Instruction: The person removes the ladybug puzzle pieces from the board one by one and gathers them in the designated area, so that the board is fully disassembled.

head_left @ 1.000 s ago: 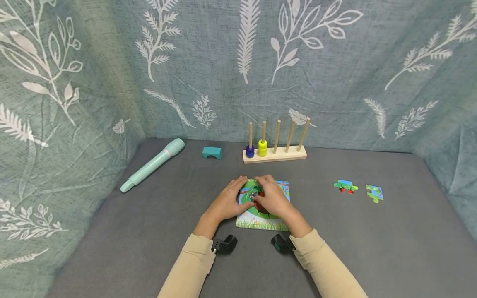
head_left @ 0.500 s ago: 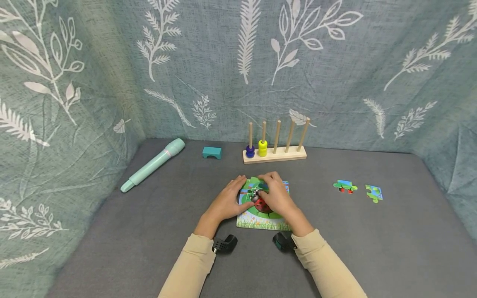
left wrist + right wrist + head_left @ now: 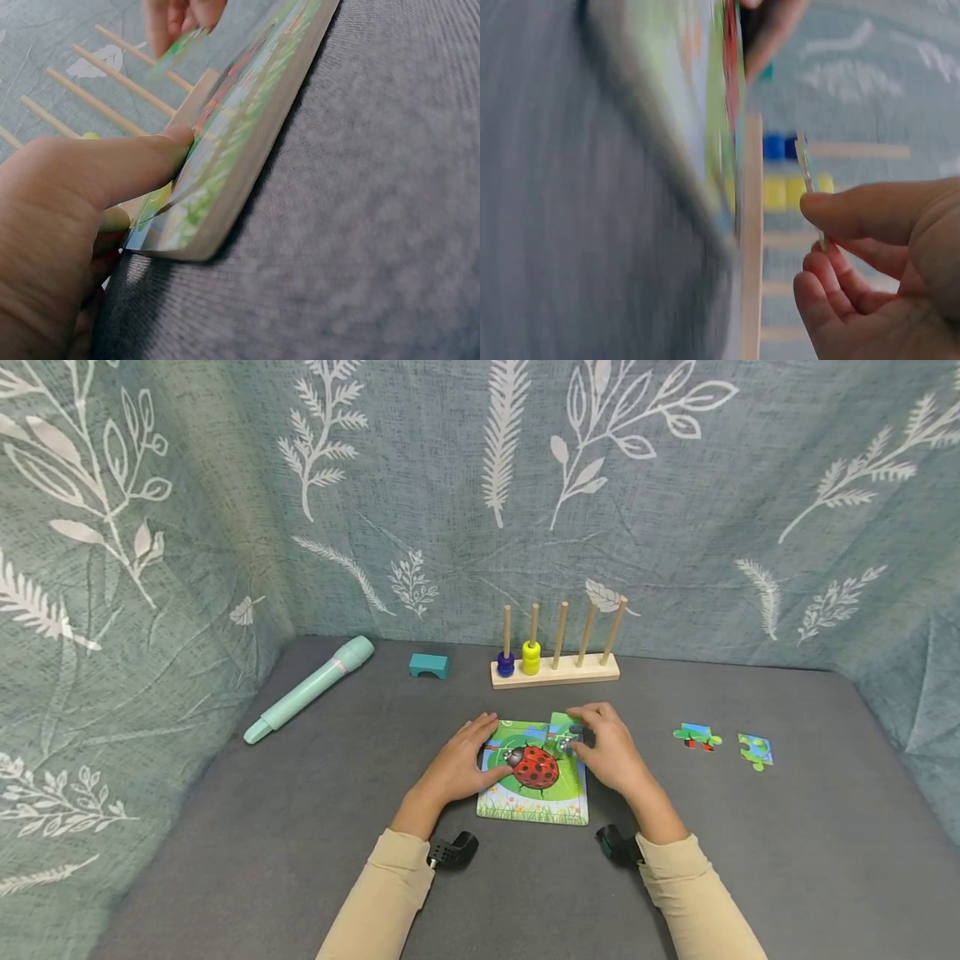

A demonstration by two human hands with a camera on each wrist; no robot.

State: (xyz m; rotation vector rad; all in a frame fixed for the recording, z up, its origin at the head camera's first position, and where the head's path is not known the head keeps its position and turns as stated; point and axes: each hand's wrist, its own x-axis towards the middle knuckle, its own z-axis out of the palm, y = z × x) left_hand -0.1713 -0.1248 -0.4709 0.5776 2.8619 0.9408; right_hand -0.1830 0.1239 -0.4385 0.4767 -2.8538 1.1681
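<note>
A ladybug jigsaw puzzle board (image 3: 534, 806) lies flat on the table in front of me. My left hand (image 3: 456, 766) holds its left side, thumb on the printed face and fingers along the edge; the left wrist view shows the thumb (image 3: 154, 161) pressing on top. Over the board's upper right corner, my right hand (image 3: 613, 752) pinches a green and blue puzzle piece (image 3: 561, 732). Seen edge-on in the right wrist view, that piece (image 3: 807, 166) sits between thumb and fingertips, raised off the board. A printed picture shows at the board's top, beneath the gap.
Two loose puzzle pieces, one with red (image 3: 697, 737) and one blue-green (image 3: 755, 751), lie to the right. Behind the board stand a wooden peg rack (image 3: 556, 673) with blue and yellow beads, a teal arch block (image 3: 429, 666) and a mint-green tube-shaped object (image 3: 309, 690).
My right hand has lifted a puzzle piece from the top of the board and carried it to the right. The left hand stays on the board's left side.
</note>
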